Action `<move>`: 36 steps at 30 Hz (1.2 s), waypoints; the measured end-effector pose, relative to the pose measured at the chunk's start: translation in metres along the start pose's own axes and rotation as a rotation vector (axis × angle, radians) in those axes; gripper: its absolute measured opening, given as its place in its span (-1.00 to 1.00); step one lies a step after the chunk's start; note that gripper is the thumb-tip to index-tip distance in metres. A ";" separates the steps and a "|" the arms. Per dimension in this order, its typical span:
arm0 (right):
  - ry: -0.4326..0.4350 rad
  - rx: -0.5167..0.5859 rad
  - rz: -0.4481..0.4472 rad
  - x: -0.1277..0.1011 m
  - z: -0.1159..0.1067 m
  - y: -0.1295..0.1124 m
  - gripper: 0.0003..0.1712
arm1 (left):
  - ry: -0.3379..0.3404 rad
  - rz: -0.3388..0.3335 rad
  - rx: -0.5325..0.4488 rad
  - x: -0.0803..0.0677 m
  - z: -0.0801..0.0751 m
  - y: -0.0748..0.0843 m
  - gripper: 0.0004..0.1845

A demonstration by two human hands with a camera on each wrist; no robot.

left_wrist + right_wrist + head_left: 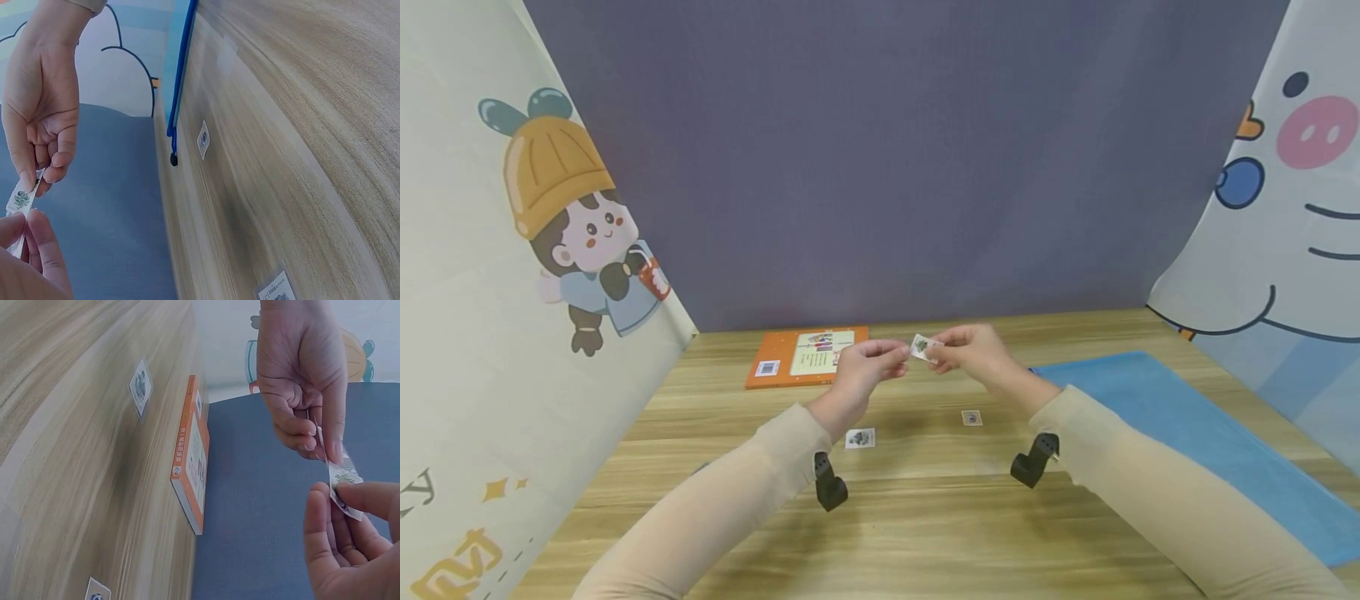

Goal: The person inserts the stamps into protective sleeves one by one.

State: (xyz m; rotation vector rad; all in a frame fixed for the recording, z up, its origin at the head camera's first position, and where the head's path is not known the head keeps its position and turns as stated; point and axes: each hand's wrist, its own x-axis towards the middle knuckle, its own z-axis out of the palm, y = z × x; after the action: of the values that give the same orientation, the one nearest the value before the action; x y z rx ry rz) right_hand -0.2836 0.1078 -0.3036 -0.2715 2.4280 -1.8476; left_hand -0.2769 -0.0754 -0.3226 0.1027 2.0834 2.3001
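Card [922, 345] held in the air above the table [887, 533], toward the far edge, between two hands. The left hand [867, 367] pinches its left margin between thumb and fingertips; the right hand [973, 352] pinches the opposite end, the thumb laid over the printed face. Both grips are closed down to little more than the card's own thickness. The governing relation is the line from hand to hand: in both wrist views the card's long axis appears to run along it, from one set of fingertips to the other. Neither hand is nearer, since each has hold, though the right covers more of the face. A clear film [351, 464] shows beside the card; whether it encloses the card cannot be told. On the table lie a loose card [860, 438], close by the left forearm, a small square slip [972, 418] to its right, an orange book [808, 358] near the far left corner, and a blue mat [1210, 450] toward the right edge.
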 end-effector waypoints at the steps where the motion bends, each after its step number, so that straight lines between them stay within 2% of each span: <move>1: -0.005 -0.001 0.007 0.000 0.000 0.000 -0.71 | -0.001 0.001 -0.003 0.000 0.000 0.000 -0.76; 9: -0.053 -0.016 0.035 0.002 -0.001 0.000 -0.68 | -0.018 0.038 0.021 0.000 -0.001 0.000 -0.77; 17: -0.132 -0.087 0.011 0.003 -0.010 -0.006 -0.68 | -0.036 0.051 0.083 -0.001 -0.002 0.002 -0.77; 36: -0.157 -0.068 -0.076 0.002 -0.012 -0.005 -0.64 | -0.040 0.019 0.084 0.000 -0.001 0.005 -0.74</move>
State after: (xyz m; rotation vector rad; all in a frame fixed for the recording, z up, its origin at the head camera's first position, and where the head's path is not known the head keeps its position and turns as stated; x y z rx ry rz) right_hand -0.2869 0.1179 -0.2955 -0.5009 2.4067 -1.7031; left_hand -0.2765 -0.0772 -0.3179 0.1705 2.1687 2.2011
